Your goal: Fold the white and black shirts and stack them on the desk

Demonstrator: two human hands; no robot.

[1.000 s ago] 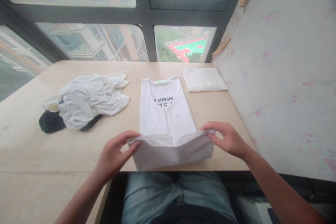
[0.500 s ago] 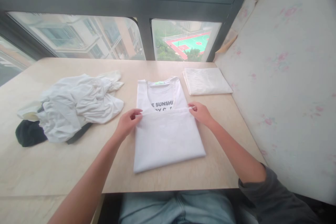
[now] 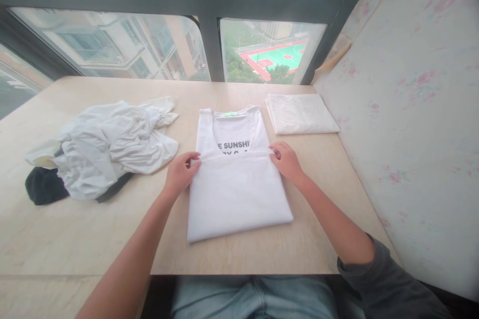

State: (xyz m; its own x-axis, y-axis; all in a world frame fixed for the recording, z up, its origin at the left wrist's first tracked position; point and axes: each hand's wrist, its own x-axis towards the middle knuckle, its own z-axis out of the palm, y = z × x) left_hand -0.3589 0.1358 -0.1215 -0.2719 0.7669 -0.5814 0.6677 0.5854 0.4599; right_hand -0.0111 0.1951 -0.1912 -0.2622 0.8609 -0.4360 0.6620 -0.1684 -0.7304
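Observation:
A white T-shirt (image 3: 239,194) lies in front of me, its lower part folded up over the chest. Above the fold, the neckline and part of a dark printed lettering show, cut off by the folded edge. My left hand (image 3: 182,173) pinches the left end of that edge between thumb and fingers. At the right end, my right hand (image 3: 286,162) grips the same edge with its fingertips. The cloth between the two hands lies nearly flat and straight.
To the left is a crumpled heap of white clothes (image 3: 119,144) with a black garment (image 3: 45,187) under it. A folded white cloth (image 3: 303,113) rests at the back right, close to the flowered wall (image 3: 419,109). Windows rise behind the wooden table (image 3: 318,249).
The view has shifted slightly. Both hands stay at the ends of the folded edge, and the shirt keeps nearly the same shape.

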